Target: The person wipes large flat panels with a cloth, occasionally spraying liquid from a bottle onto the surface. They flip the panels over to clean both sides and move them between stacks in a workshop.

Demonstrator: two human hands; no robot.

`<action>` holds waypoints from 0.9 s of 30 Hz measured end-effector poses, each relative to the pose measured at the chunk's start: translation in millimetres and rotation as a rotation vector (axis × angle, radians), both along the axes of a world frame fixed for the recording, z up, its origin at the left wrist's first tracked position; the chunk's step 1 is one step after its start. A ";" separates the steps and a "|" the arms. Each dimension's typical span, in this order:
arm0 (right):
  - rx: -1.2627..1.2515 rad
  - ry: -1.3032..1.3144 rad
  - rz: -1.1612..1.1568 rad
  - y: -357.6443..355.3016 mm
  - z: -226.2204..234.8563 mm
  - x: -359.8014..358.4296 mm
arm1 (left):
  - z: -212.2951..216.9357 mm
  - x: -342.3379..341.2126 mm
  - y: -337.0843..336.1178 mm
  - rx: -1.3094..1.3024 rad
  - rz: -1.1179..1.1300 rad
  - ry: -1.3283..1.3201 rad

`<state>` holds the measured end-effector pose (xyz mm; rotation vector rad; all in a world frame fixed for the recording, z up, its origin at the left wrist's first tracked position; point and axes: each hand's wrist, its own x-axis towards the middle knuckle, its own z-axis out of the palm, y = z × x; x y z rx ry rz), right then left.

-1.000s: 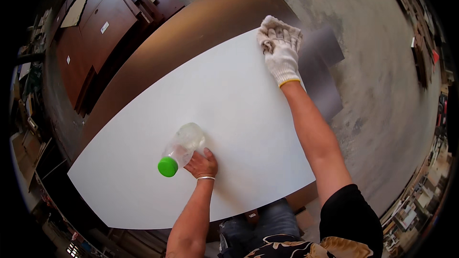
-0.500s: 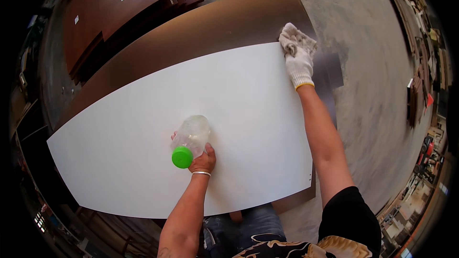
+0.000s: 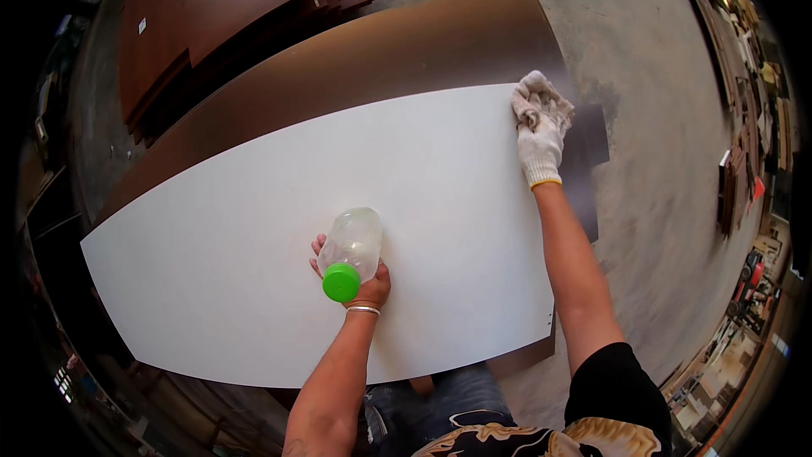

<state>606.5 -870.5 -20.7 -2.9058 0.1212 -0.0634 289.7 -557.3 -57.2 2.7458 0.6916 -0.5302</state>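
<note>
A large white panel (image 3: 254, 228) lies in front of me on top of a brown panel (image 3: 423, 38). My left hand (image 3: 372, 286), bare, is wrapped round a clear plastic bottle (image 3: 355, 235) with a green cap (image 3: 341, 283). The bottle is tilted over the middle of the white panel, its cap toward me. At the panel's far right corner, my right hand (image 3: 540, 145) wears a white knitted glove with a yellow cuff. It is closed on a crumpled, greyish rag (image 3: 533, 101) at the right edge of the panel. The fingers are partly covered by the rag.
Stacked dark reddish-brown boards (image 3: 233, 17) stand beyond the brown panel at the far left. Grey concrete floor (image 3: 651, 118) stretches along the right. More boards (image 3: 737, 178) and mixed clutter line the far right side.
My right hand has moved slightly nearer with the rag, along the right edge of the white panel. My left hand and the bottle have shifted slightly to the right in view.
</note>
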 end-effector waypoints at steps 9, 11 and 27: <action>0.250 0.141 0.688 210.1 10.9 -53.2 | 22.9 13.7 -7.2 0.027 -0.017 -0.030; 0.159 0.088 0.646 178.7 10.2 -47.1 | 30.1 14.1 -5.6 0.012 0.027 0.120; 0.207 0.094 0.225 3.0 33.6 -182.9 | 20.3 10.1 -2.3 0.128 -0.059 -0.173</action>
